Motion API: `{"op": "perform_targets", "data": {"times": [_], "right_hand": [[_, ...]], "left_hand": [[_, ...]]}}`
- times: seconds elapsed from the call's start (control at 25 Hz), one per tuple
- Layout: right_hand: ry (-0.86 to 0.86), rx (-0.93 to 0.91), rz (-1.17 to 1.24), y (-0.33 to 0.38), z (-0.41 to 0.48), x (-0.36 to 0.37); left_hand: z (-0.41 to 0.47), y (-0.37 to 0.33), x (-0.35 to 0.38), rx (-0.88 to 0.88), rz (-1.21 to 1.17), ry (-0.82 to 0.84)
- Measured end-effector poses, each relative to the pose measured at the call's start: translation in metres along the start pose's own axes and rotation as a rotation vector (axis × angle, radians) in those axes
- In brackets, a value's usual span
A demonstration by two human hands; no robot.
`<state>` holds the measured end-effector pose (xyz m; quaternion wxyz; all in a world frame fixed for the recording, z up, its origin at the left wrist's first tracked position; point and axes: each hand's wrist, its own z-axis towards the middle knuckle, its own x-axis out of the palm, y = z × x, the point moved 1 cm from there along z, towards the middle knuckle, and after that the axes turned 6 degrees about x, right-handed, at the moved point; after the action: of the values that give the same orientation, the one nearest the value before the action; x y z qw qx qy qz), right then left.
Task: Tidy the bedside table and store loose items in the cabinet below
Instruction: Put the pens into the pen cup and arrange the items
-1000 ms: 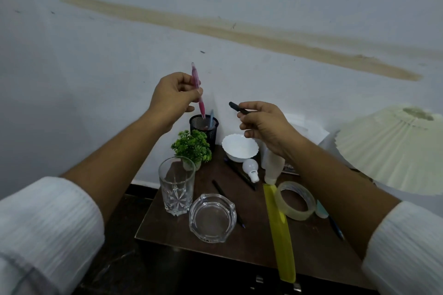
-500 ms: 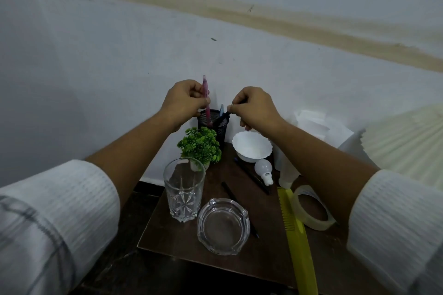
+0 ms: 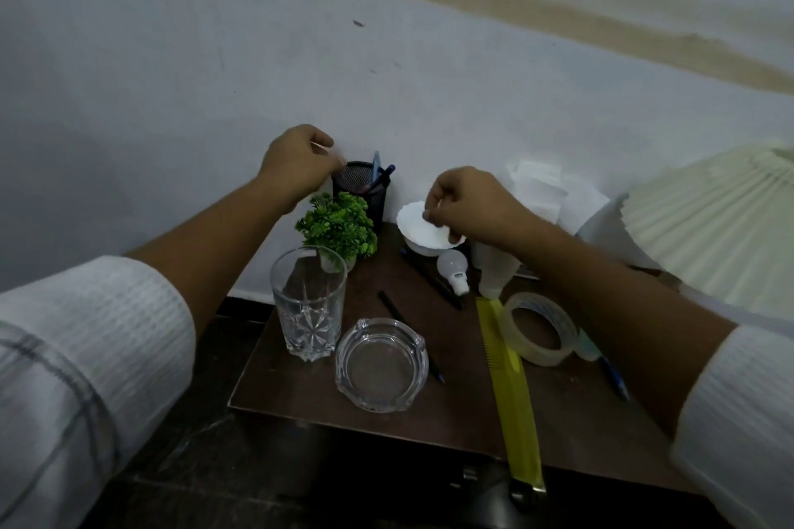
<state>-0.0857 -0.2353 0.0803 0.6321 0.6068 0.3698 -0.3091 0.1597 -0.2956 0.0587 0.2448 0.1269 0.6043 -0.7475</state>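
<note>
1. Two hands up at the back of the bedside table [image 3: 296, 387]. Your left hand [image 3: 296, 165] sits just beside the rim of the black mesh pen holder [image 3: 363, 195].
2. Left fingers are curled in and blurred, so you cannot tell if they pinch anything.
3. Your right hand [image 3: 468, 202] hangs over the white bowl [image 3: 419, 234] with its fingers curled down and nothing visible in them. Whether the fingertips touch the bowl is unclear.
4. Pen holder stands upright against the wall, and a light blue pen [image 3: 376, 165] and a dark pen [image 3: 388, 173] stick out of it.
5. Small green plant [image 3: 339, 228] is just in front of the holder, and the tall cut glass [image 3: 309, 305] stands upright in front of the plant.
6. Glass ashtray [image 3: 381, 365] is near the front edge, just right of the glass.
7. Loose items on the top:
   - a black pen [image 3: 389, 305] partly behind the ashtray
   - a second black pen [image 3: 434, 283] in front of the bowl
   - a light bulb [image 3: 453, 268] lying on its side just beside it
8. White bottle [image 3: 494, 275] is right of the bulb, partly hidden by your right forearm.
9. Long yellow comb [image 3: 511, 391] runs from the bottle to past the front edge.
10. Tape roll [image 3: 539, 329] lies flat just right of the comb, with a blue pen [image 3: 612, 376] beyond it under your arm.
11. Pleated lampshade [image 3: 709, 236] at far right, white papers [image 3: 541, 189] against the wall behind your right hand.
</note>
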Motion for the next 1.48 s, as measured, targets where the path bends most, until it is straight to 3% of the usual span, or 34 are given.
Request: {"op": "perform_targets", "data": {"times": [0.2, 0.44, 0.56, 0.8, 0.92, 1.12, 1.28, 1.48], "right_hand": [[0.025, -0.036, -0.514, -0.024, -0.03, 0.046], [-0.022, 0.028, -0.567, -0.026, -0.042, 0.071], [-0.02, 0.061, -0.352, -0.029, -0.048, 0.062], [0.008, 0.139, 0.421, -0.028, -0.073, 0.015], [0.083, 0.082, 0.544, -0.025, -0.086, 0.0], [0.09, 0.073, 0.883, -0.028, -0.101, -0.009], [0.028, 0.089, 0.986, -0.034, -0.1, -0.015], [0.08, 0.038, 0.833, -0.029, -0.093, -0.011]], "left_hand": [[-0.012, -0.022, -0.009, 0.172, 0.122, -0.14], [-0.042, -0.073, -0.007, 0.33, 0.04, 0.042], [-0.056, -0.082, -0.004, 0.322, 0.036, 0.103], [-0.089, -0.094, 0.011, 0.341, 0.107, 0.221], [-0.102, -0.106, 0.019, 0.271, -0.04, 0.34], [-0.107, -0.108, 0.012, 0.162, -0.195, 0.27], [-0.103, -0.098, 0.003, 0.108, -0.271, 0.231], [-0.099, -0.093, 0.003, 0.066, -0.477, 0.133]]}}
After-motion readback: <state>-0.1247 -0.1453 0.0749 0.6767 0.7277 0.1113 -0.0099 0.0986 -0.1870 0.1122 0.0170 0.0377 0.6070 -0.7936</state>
